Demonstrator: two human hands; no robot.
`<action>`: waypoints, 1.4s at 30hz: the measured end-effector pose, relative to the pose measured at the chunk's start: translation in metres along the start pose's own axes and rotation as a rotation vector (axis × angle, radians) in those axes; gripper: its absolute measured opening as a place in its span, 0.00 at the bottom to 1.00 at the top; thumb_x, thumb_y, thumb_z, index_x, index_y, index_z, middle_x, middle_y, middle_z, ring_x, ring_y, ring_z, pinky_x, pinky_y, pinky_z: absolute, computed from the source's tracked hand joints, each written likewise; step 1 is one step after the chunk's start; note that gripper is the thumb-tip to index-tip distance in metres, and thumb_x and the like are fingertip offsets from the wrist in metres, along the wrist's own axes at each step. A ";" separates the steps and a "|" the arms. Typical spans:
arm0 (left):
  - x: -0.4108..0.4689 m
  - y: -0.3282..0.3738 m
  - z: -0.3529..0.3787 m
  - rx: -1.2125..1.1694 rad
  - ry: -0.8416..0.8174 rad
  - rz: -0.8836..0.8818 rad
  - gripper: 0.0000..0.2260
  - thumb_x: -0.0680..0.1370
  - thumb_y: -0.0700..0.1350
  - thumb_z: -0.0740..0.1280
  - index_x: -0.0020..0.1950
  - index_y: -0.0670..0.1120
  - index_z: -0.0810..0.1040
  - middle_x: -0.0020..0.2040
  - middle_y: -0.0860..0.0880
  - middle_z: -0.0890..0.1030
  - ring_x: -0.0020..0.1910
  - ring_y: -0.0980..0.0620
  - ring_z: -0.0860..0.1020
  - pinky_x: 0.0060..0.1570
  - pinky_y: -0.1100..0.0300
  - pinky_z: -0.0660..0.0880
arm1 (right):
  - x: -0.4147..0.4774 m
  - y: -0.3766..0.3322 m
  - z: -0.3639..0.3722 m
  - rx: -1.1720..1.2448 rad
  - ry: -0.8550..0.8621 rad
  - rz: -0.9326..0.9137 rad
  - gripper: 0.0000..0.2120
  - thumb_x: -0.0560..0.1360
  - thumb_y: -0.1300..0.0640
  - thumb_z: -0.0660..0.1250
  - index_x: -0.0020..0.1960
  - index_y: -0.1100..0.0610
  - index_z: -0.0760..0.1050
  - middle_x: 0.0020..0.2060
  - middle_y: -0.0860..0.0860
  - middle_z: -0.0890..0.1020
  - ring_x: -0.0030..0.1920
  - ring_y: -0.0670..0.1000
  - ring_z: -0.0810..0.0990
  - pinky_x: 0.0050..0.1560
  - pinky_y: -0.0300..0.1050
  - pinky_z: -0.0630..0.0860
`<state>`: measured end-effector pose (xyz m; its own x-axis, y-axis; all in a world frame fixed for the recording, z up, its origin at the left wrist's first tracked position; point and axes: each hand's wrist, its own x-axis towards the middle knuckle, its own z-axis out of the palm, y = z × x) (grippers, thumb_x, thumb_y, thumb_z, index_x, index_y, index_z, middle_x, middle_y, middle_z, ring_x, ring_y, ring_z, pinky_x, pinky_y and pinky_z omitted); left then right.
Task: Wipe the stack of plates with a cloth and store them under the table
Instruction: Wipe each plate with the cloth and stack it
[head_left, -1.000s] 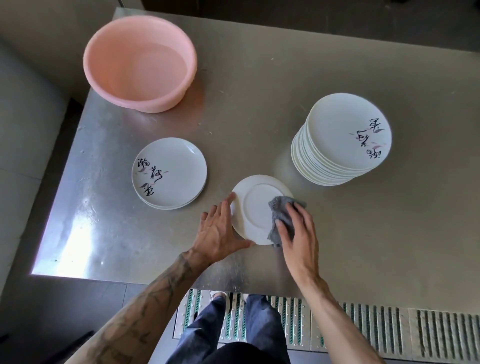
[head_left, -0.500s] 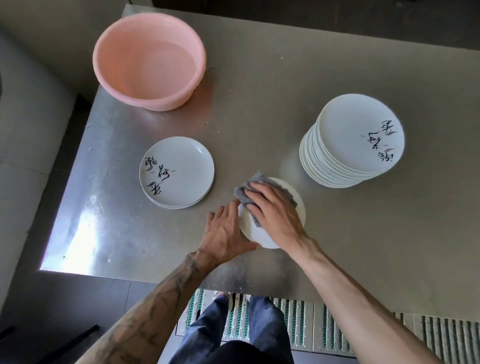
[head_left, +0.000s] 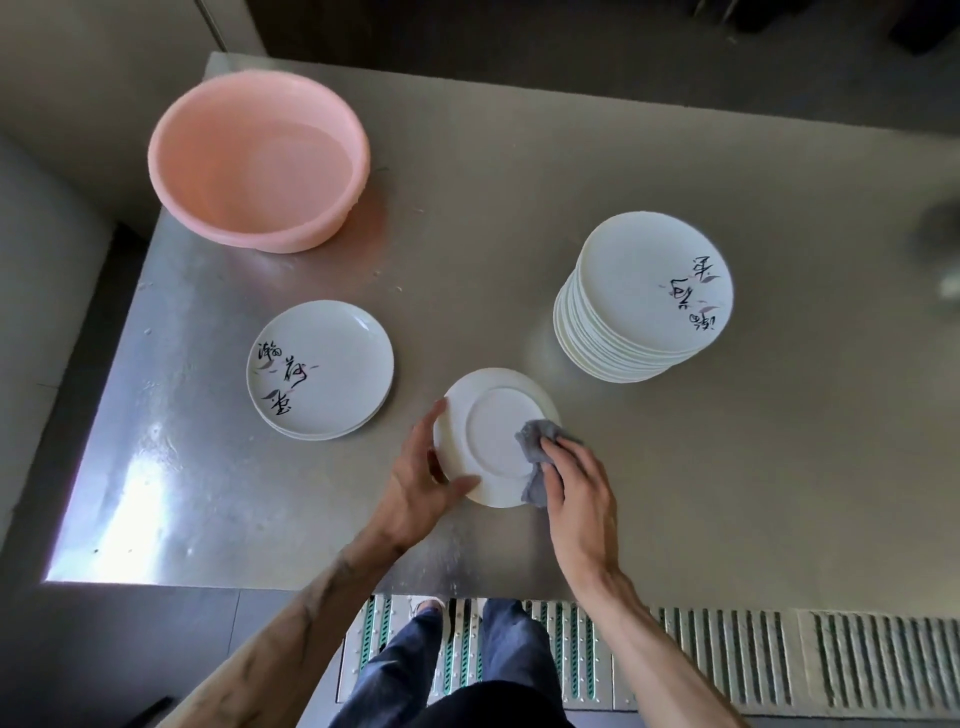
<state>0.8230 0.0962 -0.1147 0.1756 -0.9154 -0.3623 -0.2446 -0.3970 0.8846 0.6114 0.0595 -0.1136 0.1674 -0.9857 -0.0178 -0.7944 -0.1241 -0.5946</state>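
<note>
An upturned white plate (head_left: 491, 436) lies near the front edge of the steel worktop (head_left: 727, 493), underside up. The left hand (head_left: 415, 483) steadies its left rim, fingers spread, thumb on the near rim. The right hand (head_left: 576, 488) presses a grey cloth (head_left: 535, 457) onto the plate's right side, fingers together. A tall plate stack (head_left: 644, 296) stands toward the right edge, a short stack (head_left: 319, 369) toward the left edge, and a pink basin (head_left: 260, 161) at the far left corner.
</note>
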 end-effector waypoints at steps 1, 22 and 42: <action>-0.001 0.004 0.002 -0.087 0.027 -0.028 0.45 0.70 0.38 0.81 0.81 0.51 0.60 0.61 0.46 0.76 0.48 0.56 0.80 0.46 0.60 0.79 | -0.002 -0.002 -0.002 0.009 -0.005 -0.007 0.15 0.79 0.61 0.68 0.66 0.56 0.80 0.63 0.49 0.81 0.60 0.53 0.80 0.63 0.40 0.73; 0.023 0.138 -0.041 0.071 0.357 0.259 0.06 0.75 0.43 0.76 0.50 0.50 0.83 0.39 0.62 0.83 0.35 0.58 0.78 0.39 0.64 0.74 | 0.013 -0.006 -0.024 0.054 0.024 0.040 0.12 0.81 0.63 0.66 0.63 0.57 0.81 0.58 0.50 0.82 0.56 0.54 0.81 0.59 0.48 0.77; 0.127 0.193 0.032 0.598 0.296 1.006 0.06 0.83 0.44 0.67 0.52 0.45 0.83 0.44 0.51 0.83 0.44 0.47 0.75 0.36 0.49 0.75 | 0.032 -0.005 -0.033 0.074 -0.015 0.089 0.15 0.82 0.62 0.63 0.66 0.55 0.79 0.60 0.49 0.80 0.59 0.51 0.78 0.63 0.46 0.75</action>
<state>0.7674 -0.0984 0.0008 -0.1549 -0.8133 0.5608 -0.7867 0.4450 0.4280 0.6015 0.0246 -0.0849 0.1070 -0.9906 -0.0850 -0.7611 -0.0267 -0.6481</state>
